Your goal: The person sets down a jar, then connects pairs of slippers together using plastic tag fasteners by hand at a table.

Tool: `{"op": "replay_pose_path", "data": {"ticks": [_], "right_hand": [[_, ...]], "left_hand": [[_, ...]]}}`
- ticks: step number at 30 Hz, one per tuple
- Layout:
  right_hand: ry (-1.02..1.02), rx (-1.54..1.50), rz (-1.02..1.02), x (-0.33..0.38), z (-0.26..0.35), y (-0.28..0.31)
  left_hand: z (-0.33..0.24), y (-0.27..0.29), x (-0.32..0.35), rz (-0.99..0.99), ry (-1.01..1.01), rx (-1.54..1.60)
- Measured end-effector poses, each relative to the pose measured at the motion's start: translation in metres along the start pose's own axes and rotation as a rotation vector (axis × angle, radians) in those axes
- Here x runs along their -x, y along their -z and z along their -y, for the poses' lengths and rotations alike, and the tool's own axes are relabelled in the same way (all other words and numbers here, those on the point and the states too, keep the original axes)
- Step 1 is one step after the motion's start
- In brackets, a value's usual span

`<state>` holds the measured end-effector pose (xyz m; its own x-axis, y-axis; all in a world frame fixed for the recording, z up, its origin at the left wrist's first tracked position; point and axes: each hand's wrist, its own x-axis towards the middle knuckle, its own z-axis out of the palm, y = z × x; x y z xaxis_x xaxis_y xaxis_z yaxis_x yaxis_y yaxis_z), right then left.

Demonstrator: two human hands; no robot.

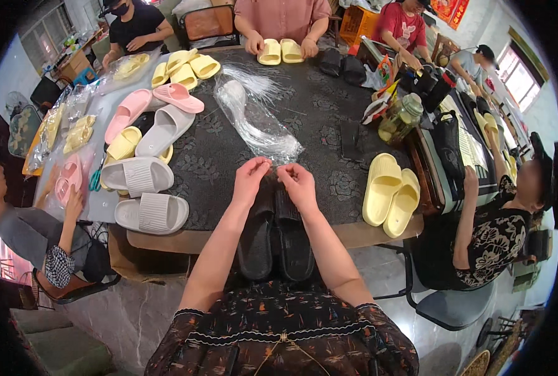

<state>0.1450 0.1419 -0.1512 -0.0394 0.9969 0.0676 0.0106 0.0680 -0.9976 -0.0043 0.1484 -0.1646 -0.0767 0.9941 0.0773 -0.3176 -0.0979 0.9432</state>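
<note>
The person wears a dark blouse scattered with small orange and pale motifs, too small to make out. Its short sleeves end in wavy black-and-white edging; a similar band crosses the front, above what may be a thin gold-coloured chain.

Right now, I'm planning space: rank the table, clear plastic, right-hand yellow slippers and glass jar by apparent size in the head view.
Table
Clear plastic and yellow slippers: too alike to rank
Glass jar
</note>
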Motion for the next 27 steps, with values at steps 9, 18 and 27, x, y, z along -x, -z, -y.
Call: {"op": "replay_pose_path", "data": {"ticks": [9,18,27], "right_hand": [[0.045,-0.132,0.001,-0.0006,-0.0015,-0.0002],[0.071,-0.006,0.008,0.0016,-0.0019,0.0019],[0.02,0.004,0.003,-0.0004,-0.0033,0.0021]], "left_hand": [[-0.0037,-0.0002,-0.0015,0.023,0.002,-0.032],[-0.0067,-0.003,-0.001,0.008,0.031,-0.042],[-0.01,-0.0059,-0.0002,0.008,0.048,-0.029]]}}
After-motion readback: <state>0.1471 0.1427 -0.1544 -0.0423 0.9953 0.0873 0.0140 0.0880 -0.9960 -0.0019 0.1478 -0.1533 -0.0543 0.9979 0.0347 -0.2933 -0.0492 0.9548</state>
